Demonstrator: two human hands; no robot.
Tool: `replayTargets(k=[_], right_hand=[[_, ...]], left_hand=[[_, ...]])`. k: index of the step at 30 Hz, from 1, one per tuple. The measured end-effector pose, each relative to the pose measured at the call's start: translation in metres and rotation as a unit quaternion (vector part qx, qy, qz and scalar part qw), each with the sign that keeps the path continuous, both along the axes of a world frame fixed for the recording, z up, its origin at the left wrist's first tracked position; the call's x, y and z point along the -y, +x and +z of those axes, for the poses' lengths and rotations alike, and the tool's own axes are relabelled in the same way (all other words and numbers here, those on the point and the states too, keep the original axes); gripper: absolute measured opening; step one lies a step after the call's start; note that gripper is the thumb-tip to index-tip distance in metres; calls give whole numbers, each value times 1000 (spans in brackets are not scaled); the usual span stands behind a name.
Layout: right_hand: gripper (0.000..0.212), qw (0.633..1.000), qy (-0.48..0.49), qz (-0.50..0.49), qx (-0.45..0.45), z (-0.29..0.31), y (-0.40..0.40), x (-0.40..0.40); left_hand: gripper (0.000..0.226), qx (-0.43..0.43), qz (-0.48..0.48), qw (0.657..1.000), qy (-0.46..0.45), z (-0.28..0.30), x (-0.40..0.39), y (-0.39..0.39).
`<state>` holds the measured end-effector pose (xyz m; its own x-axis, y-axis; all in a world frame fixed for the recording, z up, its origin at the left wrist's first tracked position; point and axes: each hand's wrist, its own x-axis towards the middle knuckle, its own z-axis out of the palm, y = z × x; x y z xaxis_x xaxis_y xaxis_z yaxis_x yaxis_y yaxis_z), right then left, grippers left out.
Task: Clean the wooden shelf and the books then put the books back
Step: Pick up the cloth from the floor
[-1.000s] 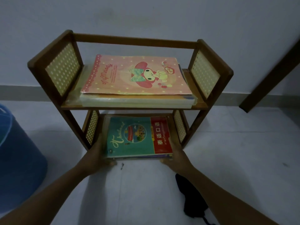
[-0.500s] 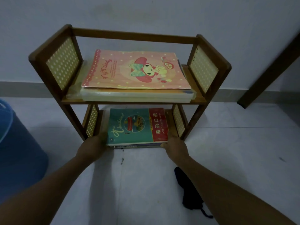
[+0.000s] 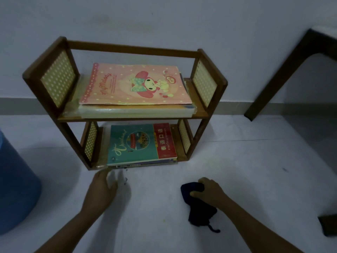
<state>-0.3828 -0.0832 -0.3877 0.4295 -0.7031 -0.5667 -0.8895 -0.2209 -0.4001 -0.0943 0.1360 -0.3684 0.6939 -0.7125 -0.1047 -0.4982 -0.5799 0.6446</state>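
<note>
- Both hands are pulling back from the lower book stack since half a second ago: the left hand (image 3: 102, 187) is now lying off the shelf, blurred, fingers extended over the floor just in front of the shelf's front left foot, holding nothing.
- Meanwhile the right hand (image 3: 209, 190) is closing its fingers on the dark cloth (image 3: 198, 207), which is lying on the floor well in front of the shelf's right side.
- Against the wall, the wooden shelf (image 3: 131, 51) is standing upright on the pale floor (image 3: 255, 170).
- On the upper board, the pink book (image 3: 135, 84) is lying flat on a pale stack, its front edge nearly level with the board's front edge.
- On the lower board, the teal and red book (image 3: 140, 143) is topping a stack whose front edge is overhanging the board slightly.
- A blue bin (image 3: 14, 189) is crowding the left margin; a dark table leg (image 3: 284, 73) is slanting at right.
- Between the two forearms, bare floor is lying open.
</note>
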Motion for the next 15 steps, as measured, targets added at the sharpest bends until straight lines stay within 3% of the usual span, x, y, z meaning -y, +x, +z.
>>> replayTargets(k=[2, 4, 9, 12, 15], right_hand=[[41, 997, 18, -59, 42, 7, 4, -6], [21, 997, 12, -44, 65, 20, 7, -8], [16, 987, 42, 15, 156, 72, 15, -22], [8, 973, 41, 63, 220, 120, 33, -38], [12, 947, 62, 168, 267, 183, 73, -56]], left_hand=[[50, -13, -29, 999, 4, 8, -1, -14], [48, -23, -64, 998, 1, 22, -2, -23], [43, -79, -184, 980, 16, 72, 0, -36], [60, -91, -227, 969, -37, 115, 8, -48], [73, -106, -260, 956, -85, 164, 17, -56]])
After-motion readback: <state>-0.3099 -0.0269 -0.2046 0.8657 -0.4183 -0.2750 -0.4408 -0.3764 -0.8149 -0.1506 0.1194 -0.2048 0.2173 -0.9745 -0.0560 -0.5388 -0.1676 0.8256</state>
